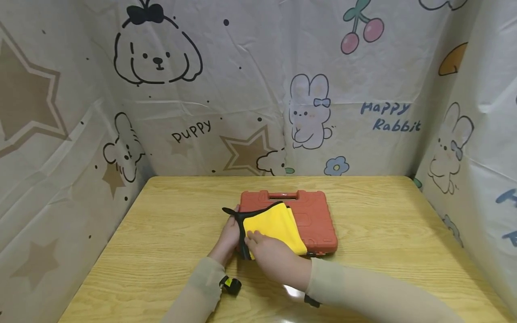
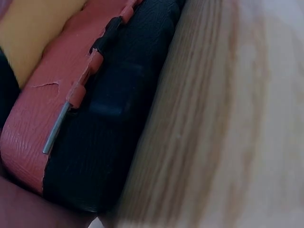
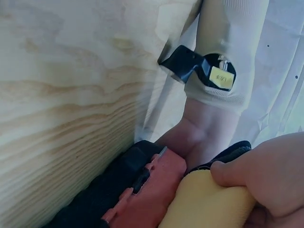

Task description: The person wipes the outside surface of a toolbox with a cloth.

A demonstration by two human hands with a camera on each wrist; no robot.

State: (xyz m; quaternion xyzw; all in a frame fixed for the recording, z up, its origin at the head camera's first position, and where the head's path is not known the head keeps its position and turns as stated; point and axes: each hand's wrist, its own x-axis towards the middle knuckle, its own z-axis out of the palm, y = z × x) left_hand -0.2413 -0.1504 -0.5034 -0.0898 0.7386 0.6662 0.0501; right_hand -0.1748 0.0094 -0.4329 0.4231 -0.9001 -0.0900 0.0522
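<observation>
A red hard case [image 1: 319, 215], with a black lower half seen in the left wrist view, lies flat on the table. Draped across its left part is a yellow cloth [image 1: 274, 224] with black edging. My right hand [image 1: 278, 260] rests on the cloth from above, its fingers reaching left towards the black edge. At the case's left end, my left hand [image 1: 230, 235] grips the side, and the cloth's black corner partly covers its fingers. A metal hinge pin [image 2: 57, 127] sticks out beside that end in the left wrist view.
The wooden table [image 1: 173, 211] extends around the case. A printed sheet [image 1: 250, 89] with cartoon animals hangs behind it and along both sides. Small black wrist cameras [image 1: 232, 285] sit on the sleeves.
</observation>
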